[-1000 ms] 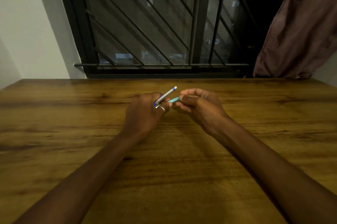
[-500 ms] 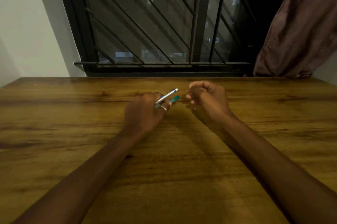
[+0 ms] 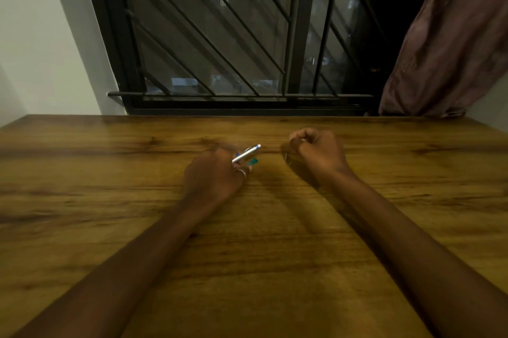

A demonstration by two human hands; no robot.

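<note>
My left hand point(image 3: 214, 175) rests on the wooden table point(image 3: 247, 269) and grips a silver pen point(image 3: 246, 154) with a blue end that points up and to the right. A teal piece point(image 3: 253, 161) sticks out of the same hand just below the pen. A ring shows on one finger of this hand. My right hand point(image 3: 316, 156) hovers to the right, apart from the pen, with its fingers curled into a loose fist. I see nothing held in it, though the inside of the fist is hidden.
A barred black window point(image 3: 233, 35) stands right behind the table's far edge. A brown curtain point(image 3: 450, 43) hangs at the back right, down to the tabletop. A white wall point(image 3: 41, 35) closes off the left.
My right hand let go of the teal piece and drew away to the right, curling into a fist. My left hand kept the pen and teal piece, shifting slightly.
</note>
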